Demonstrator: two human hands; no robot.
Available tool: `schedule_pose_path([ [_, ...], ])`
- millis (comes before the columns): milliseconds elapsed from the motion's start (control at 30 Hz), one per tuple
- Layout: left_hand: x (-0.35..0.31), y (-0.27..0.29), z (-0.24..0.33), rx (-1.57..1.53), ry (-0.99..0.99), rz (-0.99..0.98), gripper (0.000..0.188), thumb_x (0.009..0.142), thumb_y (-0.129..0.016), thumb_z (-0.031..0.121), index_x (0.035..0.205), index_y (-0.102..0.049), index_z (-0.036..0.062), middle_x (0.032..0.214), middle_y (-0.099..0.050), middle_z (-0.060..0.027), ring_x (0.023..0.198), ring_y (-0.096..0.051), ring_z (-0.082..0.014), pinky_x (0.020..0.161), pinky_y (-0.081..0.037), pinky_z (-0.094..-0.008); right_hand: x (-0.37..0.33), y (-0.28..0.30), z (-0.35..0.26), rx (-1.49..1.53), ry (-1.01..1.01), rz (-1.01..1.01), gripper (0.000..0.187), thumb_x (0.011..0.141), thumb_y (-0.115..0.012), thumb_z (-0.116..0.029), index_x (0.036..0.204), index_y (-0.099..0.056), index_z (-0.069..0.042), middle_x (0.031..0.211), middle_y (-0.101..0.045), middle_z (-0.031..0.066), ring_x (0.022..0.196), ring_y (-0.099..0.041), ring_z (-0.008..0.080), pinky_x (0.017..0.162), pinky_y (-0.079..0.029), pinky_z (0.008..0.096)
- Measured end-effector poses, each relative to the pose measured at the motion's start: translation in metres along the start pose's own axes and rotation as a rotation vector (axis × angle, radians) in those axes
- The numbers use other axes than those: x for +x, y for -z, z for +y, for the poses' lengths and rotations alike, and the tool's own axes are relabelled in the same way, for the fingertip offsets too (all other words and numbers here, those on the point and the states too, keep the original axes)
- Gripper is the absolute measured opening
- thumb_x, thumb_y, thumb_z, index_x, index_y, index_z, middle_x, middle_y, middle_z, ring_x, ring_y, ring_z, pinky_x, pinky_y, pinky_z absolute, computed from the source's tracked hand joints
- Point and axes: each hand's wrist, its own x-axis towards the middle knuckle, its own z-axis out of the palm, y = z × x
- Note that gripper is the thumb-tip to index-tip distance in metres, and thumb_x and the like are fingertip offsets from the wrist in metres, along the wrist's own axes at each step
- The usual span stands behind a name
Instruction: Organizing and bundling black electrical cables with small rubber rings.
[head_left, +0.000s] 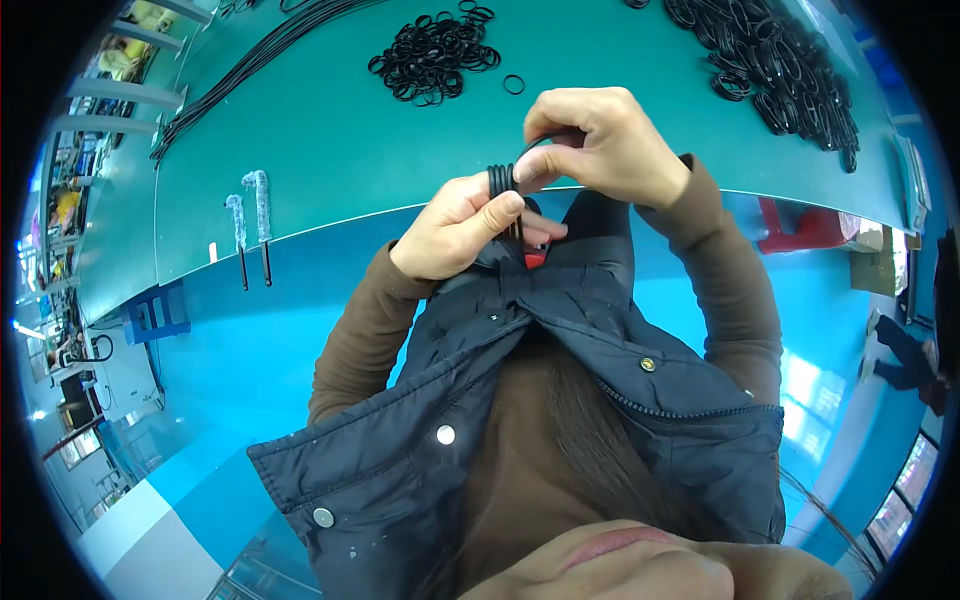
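Note:
Close to the table's front edge, my left hand (447, 232) is closed around a small coil of black cord (502, 180), with several turns lying side by side. The thumb presses along the near side of the turns. My right hand (612, 145) is just to the right of it, fingers curled in a pinch on a length of the same black cord that arches up from the coil. Its fingertips almost touch the coil. Beyond the hands, a pile of black rings (432, 55) lies on the green table (330, 130), with one single ring (514, 84) apart from it.
Long black cords (265, 50) stretch along the table's far left. A large heap of coiled black cords (775, 65) covers the far right. Two plastic-wrapped tools (262, 205) stick out over the front edge at left. A red stool (800, 228) stands below at right.

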Motion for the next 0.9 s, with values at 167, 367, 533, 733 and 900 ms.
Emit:
schedule_pose_path([
  [167,-0.001,0.004,0.002,-0.226,0.038,-0.104,0.034,0.099,-0.049,0.014,0.125,-0.051,-0.0089,0.126,-0.057,-0.0220,0.088,-0.069,-0.0248,0.076,-0.056,-0.0256,-0.005,-0.015,0.020,0.283,-0.097,-0.033,0.011,0.074,-0.074,-0.002,0.081,-0.066,-0.002,0.071,-0.064,0.0026,0.056,-0.052,0.0083,0.051,-0.042,0.0190],
  [367,0.001,0.010,-0.010,-0.140,0.130,-0.138,0.036,0.099,-0.050,0.015,0.126,-0.051,-0.0091,0.125,-0.058,-0.0214,0.093,-0.068,-0.0248,0.080,-0.055,-0.0263,-0.007,-0.015,0.029,0.218,-0.085,-0.067,0.012,0.074,-0.075,-0.003,0.083,-0.067,-0.002,0.072,-0.065,0.0025,0.058,-0.053,0.0091,0.053,-0.042,0.0178],
  [533,0.001,0.012,-0.020,0.014,0.007,-0.127,0.038,0.099,-0.049,0.015,0.128,-0.049,-0.0093,0.130,-0.054,-0.0228,0.105,-0.064,-0.0309,0.087,-0.053,-0.0303,-0.003,-0.012,0.034,0.117,0.070,-0.041,0.008,0.080,-0.071,-0.005,0.087,-0.067,-0.002,0.072,-0.064,0.0022,0.060,-0.053,0.0096,0.054,-0.043,0.0191],
  [733,-0.003,0.012,-0.003,-0.270,-0.188,-0.156,0.040,0.099,-0.046,0.013,0.133,-0.047,-0.0078,0.138,-0.047,-0.0246,0.118,-0.056,-0.0364,0.095,-0.051,-0.0367,-0.026,-0.032,0.047,0.167,-0.100,0.160,0.008,0.087,-0.063,-0.008,0.093,-0.067,-0.004,0.068,-0.061,0.0038,0.054,-0.051,0.0123,0.050,-0.040,0.0253],
  [900,0.006,0.028,0.010,-0.444,-0.352,-0.024,0.039,0.099,-0.044,0.011,0.134,-0.046,-0.0065,0.141,-0.042,-0.0256,0.121,-0.053,-0.0377,0.097,-0.050,-0.0388,-0.074,-0.068,0.036,-0.118,-0.079,0.111,0.021,0.086,-0.058,-0.004,0.107,-0.061,-0.006,0.073,-0.062,0.0089,0.053,-0.054,0.0252,0.052,-0.045,0.0336],
])
